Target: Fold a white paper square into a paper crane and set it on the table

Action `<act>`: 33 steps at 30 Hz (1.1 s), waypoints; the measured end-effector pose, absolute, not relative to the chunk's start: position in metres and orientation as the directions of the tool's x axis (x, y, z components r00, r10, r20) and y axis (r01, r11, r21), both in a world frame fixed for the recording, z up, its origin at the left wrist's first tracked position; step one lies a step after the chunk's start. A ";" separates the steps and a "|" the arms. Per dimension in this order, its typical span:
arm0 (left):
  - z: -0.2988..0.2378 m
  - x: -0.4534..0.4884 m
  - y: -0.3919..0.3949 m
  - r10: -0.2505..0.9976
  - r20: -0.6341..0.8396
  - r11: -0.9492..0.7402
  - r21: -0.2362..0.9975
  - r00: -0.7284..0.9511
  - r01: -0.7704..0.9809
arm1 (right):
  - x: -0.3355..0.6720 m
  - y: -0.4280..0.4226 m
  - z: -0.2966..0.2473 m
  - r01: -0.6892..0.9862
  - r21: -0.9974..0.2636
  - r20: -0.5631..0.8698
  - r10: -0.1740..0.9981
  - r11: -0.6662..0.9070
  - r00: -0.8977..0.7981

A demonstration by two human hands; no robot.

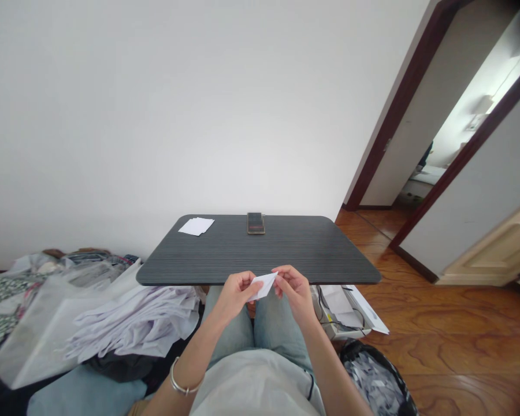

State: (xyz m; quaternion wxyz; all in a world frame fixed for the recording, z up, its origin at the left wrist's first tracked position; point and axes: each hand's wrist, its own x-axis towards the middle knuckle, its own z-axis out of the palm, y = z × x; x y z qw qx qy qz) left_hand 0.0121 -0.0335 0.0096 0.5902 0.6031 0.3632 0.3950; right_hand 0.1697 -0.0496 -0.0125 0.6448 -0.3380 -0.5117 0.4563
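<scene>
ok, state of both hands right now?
Left hand: closed, holding the white paper between thumb and fingers.
Right hand: fingers curled at the paper's pointed corner; can't tell if it's gripping.

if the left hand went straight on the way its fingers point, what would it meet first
Probably the right hand, at the other end of the white paper in the left hand, though depth is unclear.
</scene>
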 end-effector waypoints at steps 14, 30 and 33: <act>0.012 0.009 -0.033 0.882 0.043 -0.077 0.996 0.469 0.054 | 0.178 -0.050 -0.009 -0.191 -0.923 0.334 0.942 0.335 0.036; 0.014 0.006 -0.034 0.871 0.029 -0.073 0.995 0.490 0.072 | 0.187 -0.052 -0.009 -0.104 -0.916 0.397 0.912 0.387 -0.101; 0.015 0.005 -0.033 0.866 0.011 -0.059 0.995 0.499 0.080 | 0.193 -0.051 -0.008 -0.014 -0.911 0.409 0.903 0.411 -0.130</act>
